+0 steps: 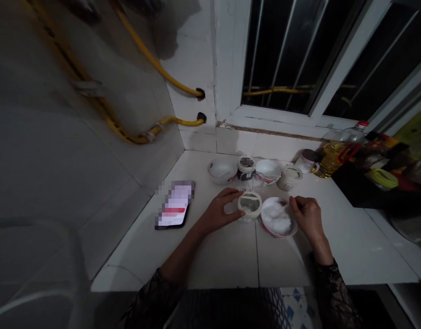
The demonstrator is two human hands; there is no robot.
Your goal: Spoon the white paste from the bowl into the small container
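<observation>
A round plastic tub [249, 205] with a white rim is sitting at the middle of the counter [224, 260], and the left hand [219, 211] is gripping it from the side, fingers curling over the rim. Just beside it, a bowl [288, 232] of white granules [274, 214] is resting on the counter, with the right hand [308, 217] hovering at its edge, fingertips pinching together; anything between them is too small to tell. Behind them, two white bowls [222, 170] [268, 171], a jar [246, 167] of dark contents and a pale jar [290, 177] are standing in a row. A phone [174, 204] is lying to the left, and an oil bottle [330, 160] is standing at the back right.
</observation>
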